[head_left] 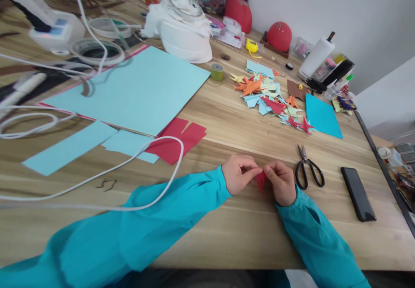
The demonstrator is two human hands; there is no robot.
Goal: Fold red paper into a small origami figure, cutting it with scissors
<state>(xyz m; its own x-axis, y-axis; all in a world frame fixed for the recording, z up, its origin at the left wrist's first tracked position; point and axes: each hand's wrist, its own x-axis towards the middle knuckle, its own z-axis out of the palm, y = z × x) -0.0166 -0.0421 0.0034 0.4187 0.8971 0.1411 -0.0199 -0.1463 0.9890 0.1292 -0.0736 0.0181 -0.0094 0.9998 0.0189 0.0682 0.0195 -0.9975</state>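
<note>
Between my two hands is a small folded piece of red paper, pinched at its top; its exact shape is partly hidden by my fingers. My left hand grips it from the left with thumb and fingertips. From the right, my right hand holds the same piece in a pinch. Black-handled scissors lie just right of my right hand, blades pointing away. Farther back is a pile of folded paper figures in orange, blue, red and pale yellow. Cut red paper sheets lie to the left.
A large light-blue sheet covers the left side, with blue strips before it. A white cable loops near my left sleeve. A phone lies at right; a thread spool and a bright blue sheet sit farther back.
</note>
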